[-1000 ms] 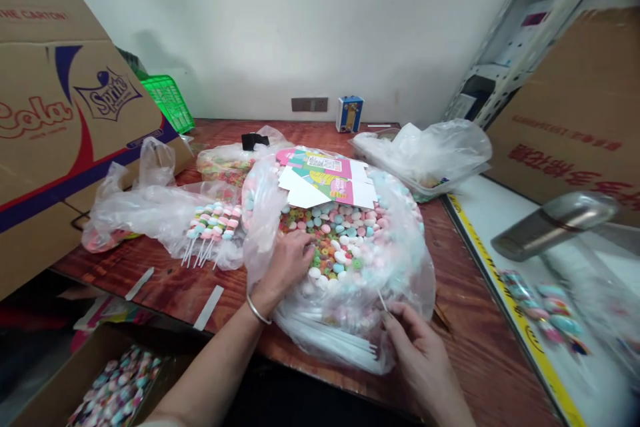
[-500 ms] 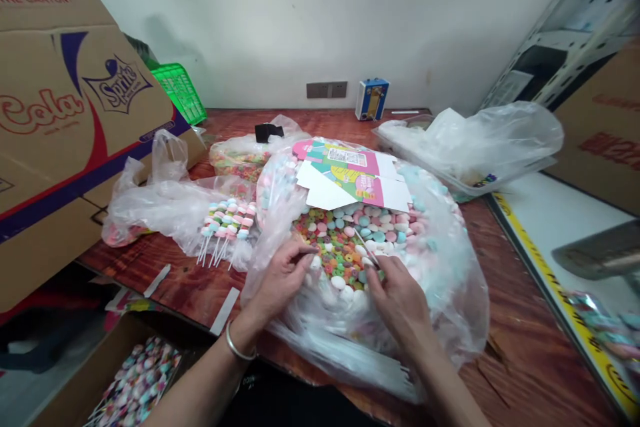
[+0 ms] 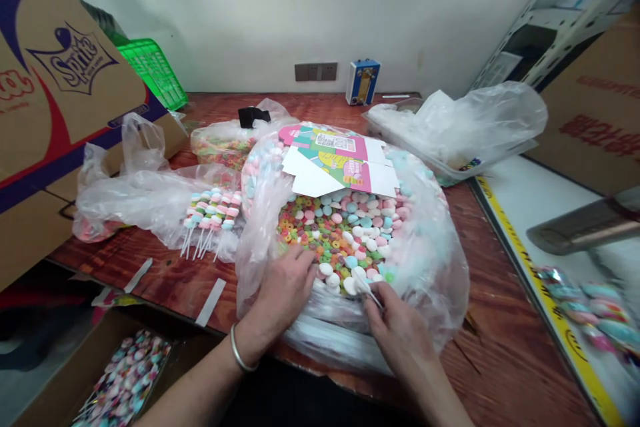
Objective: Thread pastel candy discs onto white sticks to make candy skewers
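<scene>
My right hand [image 3: 395, 320] pinches a thin white stick [image 3: 371, 292] between thumb and fingers. The stick's far end meets a white candy [image 3: 358, 273]; whether it pierces it I cannot tell. My left hand [image 3: 285, 283] is closed, its fingers bent down at the small ring gummies [image 3: 303, 233], with the fingertips partly hidden. Both hands are over a large clear plastic bag [image 3: 440, 280], opened wide. Beside the rings in it lie pink, blue and white button-shaped candies [image 3: 367, 220]. Across the far part of the bag rests a flattened printed carton [image 3: 340, 157].
Several finished candy skewers [image 3: 213, 210] lie on a plastic bag [image 3: 145, 200] at left. Below, an open box [image 3: 70, 373] holds many candy sticks. A large Sprite carton [image 3: 75, 80] stands at far left, a lidless plastic tub [image 3: 450, 173] at back right, a metal cylinder [image 3: 585, 220] at right.
My right hand has lowered the stick toward the white candies at the near side. My left hand has gone from a raised pinch down onto the ring gummies. The view has shifted slightly.
</scene>
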